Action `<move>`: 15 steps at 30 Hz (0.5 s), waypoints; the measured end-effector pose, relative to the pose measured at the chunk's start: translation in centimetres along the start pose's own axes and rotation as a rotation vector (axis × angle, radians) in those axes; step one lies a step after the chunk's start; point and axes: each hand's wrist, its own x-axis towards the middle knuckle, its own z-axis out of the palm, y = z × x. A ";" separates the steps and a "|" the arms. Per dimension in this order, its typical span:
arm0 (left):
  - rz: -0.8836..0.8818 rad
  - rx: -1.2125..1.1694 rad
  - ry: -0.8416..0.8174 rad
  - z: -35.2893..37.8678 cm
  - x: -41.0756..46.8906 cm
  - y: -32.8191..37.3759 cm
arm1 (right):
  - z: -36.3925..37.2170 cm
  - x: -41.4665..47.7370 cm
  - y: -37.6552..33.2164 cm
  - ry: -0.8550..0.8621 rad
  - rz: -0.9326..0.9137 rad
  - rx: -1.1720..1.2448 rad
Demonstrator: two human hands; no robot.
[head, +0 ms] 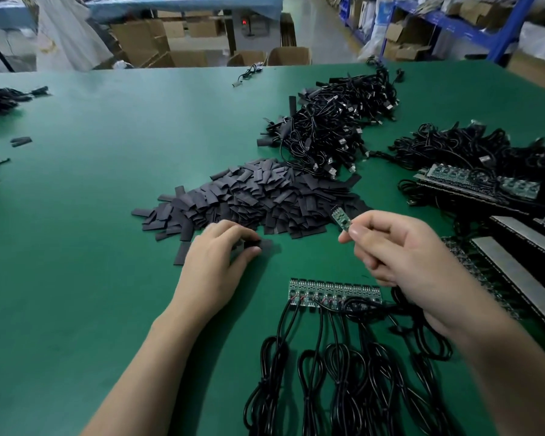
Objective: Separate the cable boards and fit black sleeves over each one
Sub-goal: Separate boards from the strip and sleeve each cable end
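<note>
The left grip (221, 256) curls down at the near edge of the sleeve pile (258, 196), thumb and fingers pinching one sleeve (253, 243) that they mostly hide; it is blurred, and whether it touches the surface (92, 199) I cannot tell; the right grip (400, 247) pinches a lone board (340, 219) between thumb and forefinger, above the surface and tilted up and away, its lower end covered by the fingertips, its cable lost behind the palm; just below that hand lies a strip (334, 292) of joined boards, right end hidden by the wrist, its coiled cables (321, 372) running to the bottom edge and cut off there; at right, stacked strips (485, 185) and a tangle (460, 146) run out of frame; a larger heap (337, 127) sits beyond the pile; boxes (290, 56) stand open on the floor past the far edge, contents unreadable; green surface spreads wide left of the pile, with dark clumps (0, 99) cut by the left edge.
</note>
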 end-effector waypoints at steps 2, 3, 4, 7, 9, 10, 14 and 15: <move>0.016 -0.115 -0.003 0.1 -0.3 0.7 | -0.5 -0.3 -0.7 -0.069 0.016 0.183; 0.019 -0.156 0.001 0.2 -0.4 0.9 | -0.9 -0.4 -1.1 -0.105 0.008 0.244; 0.020 -0.184 0.002 0.3 -0.4 1.1 | -1.5 -0.5 -1.6 -0.136 -0.010 0.276; 0.021 -0.239 -0.008 0.2 -0.5 1.6 | -3.6 -0.7 -3.4 -0.188 -0.131 0.290; 0.019 -0.269 -0.026 0.2 -0.6 1.6 | -5.3 -0.6 -4.8 -0.186 -0.238 0.284; 0.015 -0.279 -0.038 0.1 -0.6 1.7 | -6.0 -0.4 -5.4 -0.174 -0.275 0.272; 0.017 -0.312 -0.060 0.2 -0.7 2.0 | -6.5 -0.4 -5.2 -0.041 -0.251 0.022; 0.021 -0.328 -0.059 0.2 -0.7 2.1 | -5.9 -0.4 -4.4 0.005 -0.228 -0.132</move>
